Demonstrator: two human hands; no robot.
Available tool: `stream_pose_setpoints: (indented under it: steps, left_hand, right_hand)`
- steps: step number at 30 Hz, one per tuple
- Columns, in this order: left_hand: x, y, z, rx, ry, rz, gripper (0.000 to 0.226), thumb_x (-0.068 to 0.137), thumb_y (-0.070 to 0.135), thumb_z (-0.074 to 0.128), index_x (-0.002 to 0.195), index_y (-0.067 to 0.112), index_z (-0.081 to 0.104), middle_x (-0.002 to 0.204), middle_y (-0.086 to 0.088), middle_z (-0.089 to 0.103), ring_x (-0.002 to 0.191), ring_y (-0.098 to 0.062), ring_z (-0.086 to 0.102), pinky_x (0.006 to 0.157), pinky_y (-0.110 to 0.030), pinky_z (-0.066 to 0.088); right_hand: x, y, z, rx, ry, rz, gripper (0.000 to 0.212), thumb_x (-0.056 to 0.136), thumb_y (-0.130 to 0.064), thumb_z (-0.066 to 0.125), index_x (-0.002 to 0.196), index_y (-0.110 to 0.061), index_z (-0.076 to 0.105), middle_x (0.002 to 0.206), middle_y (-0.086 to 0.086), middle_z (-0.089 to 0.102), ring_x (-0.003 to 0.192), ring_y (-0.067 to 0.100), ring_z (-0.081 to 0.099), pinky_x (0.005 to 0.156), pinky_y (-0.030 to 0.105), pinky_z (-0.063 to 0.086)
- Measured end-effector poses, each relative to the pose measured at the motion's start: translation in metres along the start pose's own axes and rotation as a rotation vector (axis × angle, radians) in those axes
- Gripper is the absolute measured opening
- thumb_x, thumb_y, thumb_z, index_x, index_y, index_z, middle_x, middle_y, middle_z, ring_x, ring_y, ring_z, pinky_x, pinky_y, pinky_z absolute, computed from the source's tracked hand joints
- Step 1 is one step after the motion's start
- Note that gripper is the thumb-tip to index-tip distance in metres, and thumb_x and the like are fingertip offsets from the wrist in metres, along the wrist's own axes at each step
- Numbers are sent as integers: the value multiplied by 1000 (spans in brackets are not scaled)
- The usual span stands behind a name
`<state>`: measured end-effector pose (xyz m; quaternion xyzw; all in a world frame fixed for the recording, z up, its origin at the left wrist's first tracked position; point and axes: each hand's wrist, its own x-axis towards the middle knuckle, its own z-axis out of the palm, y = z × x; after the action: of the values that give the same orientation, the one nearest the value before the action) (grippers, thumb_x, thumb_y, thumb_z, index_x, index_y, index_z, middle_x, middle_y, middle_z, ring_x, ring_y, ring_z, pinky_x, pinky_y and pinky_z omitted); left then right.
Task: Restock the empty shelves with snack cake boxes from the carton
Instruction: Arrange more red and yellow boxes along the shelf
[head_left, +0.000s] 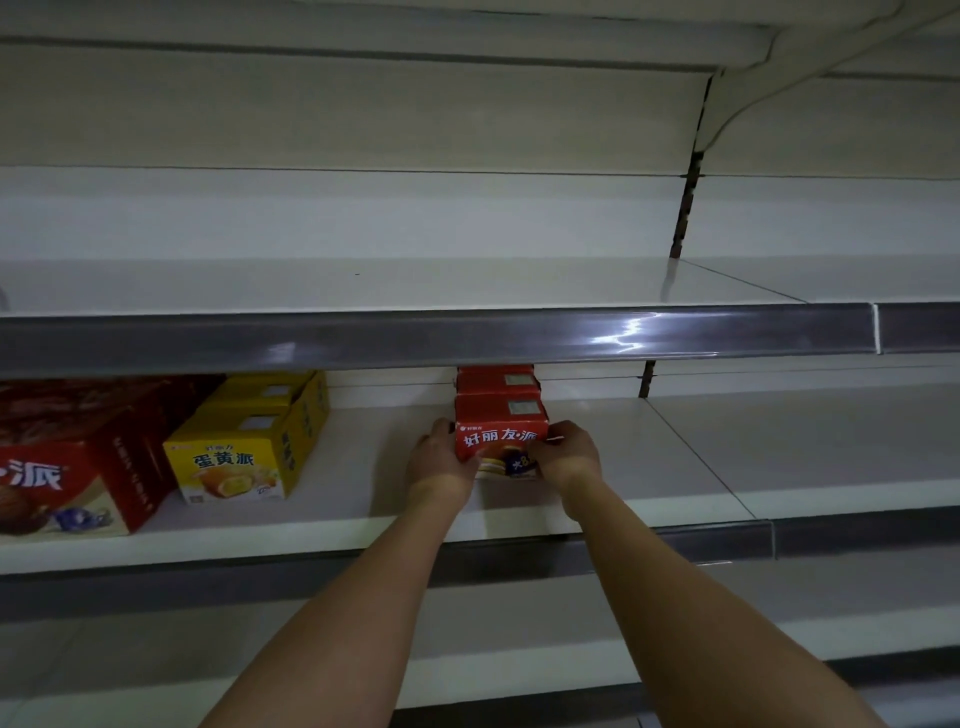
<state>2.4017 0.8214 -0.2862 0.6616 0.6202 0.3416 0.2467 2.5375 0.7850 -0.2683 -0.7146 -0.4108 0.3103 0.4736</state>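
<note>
- Hands first: the left hand (441, 457) and the right hand (569, 454) are seen reaching forward from bare forearms, fingers curled round the two sides of a red snack cake box (500, 434), which is gripped between them.
- The held box is set on the middle shelf (675, 467), at the front of a short row of matching red boxes (497, 382) that runs back toward the rear wall, at least two being visible behind it.
- To the left on the same shelf, two yellow boxes (249, 447) are lined up one behind the other; farther left, a larger red box (78, 467) is partly cut off by the frame edge.
- The upper shelf (363, 283) is seen bare across its whole visible length, and the lower shelf (493, 670) shows nothing on the part in view.
- The carton named in the task is not in view, so its contents cannot be told.
- Progress is judged early: one row is started, and most shelf space remains to be filled.
</note>
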Motion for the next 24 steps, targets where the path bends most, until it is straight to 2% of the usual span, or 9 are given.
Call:
stream_pose_setpoints:
  steps: [7,10,12,17,21,24]
  left_hand:
    - [1,9,-7,-127,-117,-102,45,82,25,70,122,18,49,115,-6,62,103,-25,61,88,-36,51]
    - [2,7,-14,-209,-191,-159,37,81,22,69,111,18,47,111,-6,62,100,-25,60,87,-38,51]
    - [4,4,-19,-233,-244,-153,32,81,19,68,108,17,49,111,-5,62,100,-24,60,88,-38,51]
    - [7,-4,-24,-287,-330,-133,31,81,16,67,110,18,56,110,-3,65,91,-18,59,75,-25,46]
    - [4,-3,-22,-340,-318,-140,32,82,13,65,113,17,57,104,1,63,90,-18,58,75,-27,44]
    - [2,-7,-17,-379,-307,-147,33,80,16,66,112,19,59,107,0,65,93,-20,61,78,-30,48]
  right_hand:
    - [6,-6,6,65,55,109,49,86,-24,68,127,-7,50,123,14,60,108,28,59,93,39,49]
    - [4,-10,8,171,102,204,58,84,-18,68,134,-7,40,127,19,55,110,33,57,96,47,49]
    - [-1,-14,9,181,135,223,56,87,-15,65,135,-6,38,127,20,53,111,34,56,95,45,49]
    - [-20,-20,14,-18,140,161,33,90,-12,57,121,-2,53,119,17,62,106,29,58,81,30,44]
    - [-34,-25,16,-198,101,81,34,91,-16,57,124,-9,53,121,12,62,113,29,57,87,30,42]
    - [-38,-24,17,-286,68,37,40,91,-21,57,129,-14,45,122,10,61,113,27,57,93,33,44]
